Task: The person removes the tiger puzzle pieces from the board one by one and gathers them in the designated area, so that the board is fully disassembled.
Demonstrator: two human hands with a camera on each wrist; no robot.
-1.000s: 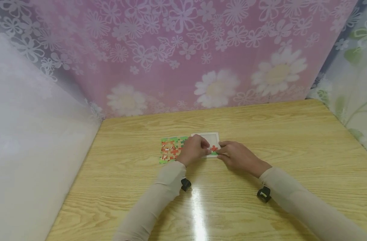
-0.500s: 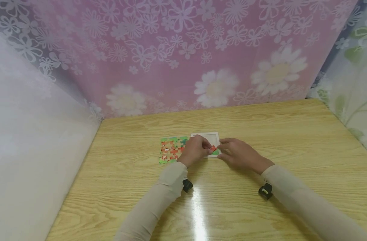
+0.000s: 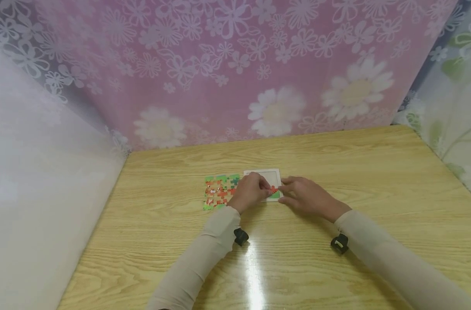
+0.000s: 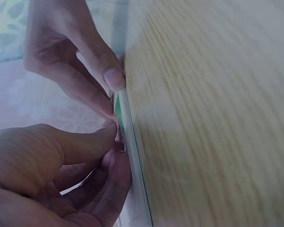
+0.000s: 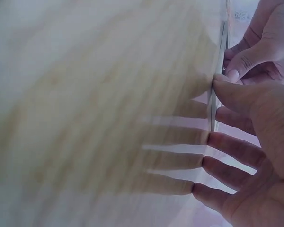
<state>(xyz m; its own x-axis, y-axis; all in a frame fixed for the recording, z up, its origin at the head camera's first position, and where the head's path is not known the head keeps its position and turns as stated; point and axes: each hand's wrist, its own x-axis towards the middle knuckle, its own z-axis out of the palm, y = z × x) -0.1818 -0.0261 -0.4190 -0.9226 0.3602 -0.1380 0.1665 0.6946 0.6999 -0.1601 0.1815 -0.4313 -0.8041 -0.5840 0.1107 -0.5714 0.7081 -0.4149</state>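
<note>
The left hand reaches into a white puzzle frame with thumb and forefinger curled together, pinching a small jigsaw piece. Its fingertips largely hide that piece. A red-and-green puzzle piece shows at the frame's near right corner, beside these fingertips. At the frame's right side is the right hand, its fingers fairly straight. In the left wrist view the right thumb rests on the frame's edge and the forefinger reaches over the red-and-green area. The right wrist view shows the other right fingers spread, tips touching the table.
Left of the frame, several jigsaw pieces lie grouped with a tiger-like face in red and green, partly behind the left hand. The wood-grain table meets a pink flowered backdrop at the back and a white wall at left.
The left fingertips have shifted slightly right over the near right corner, and more of the red-and-green area shows there. The right hand has barely moved, staying at the frame's edge.
</note>
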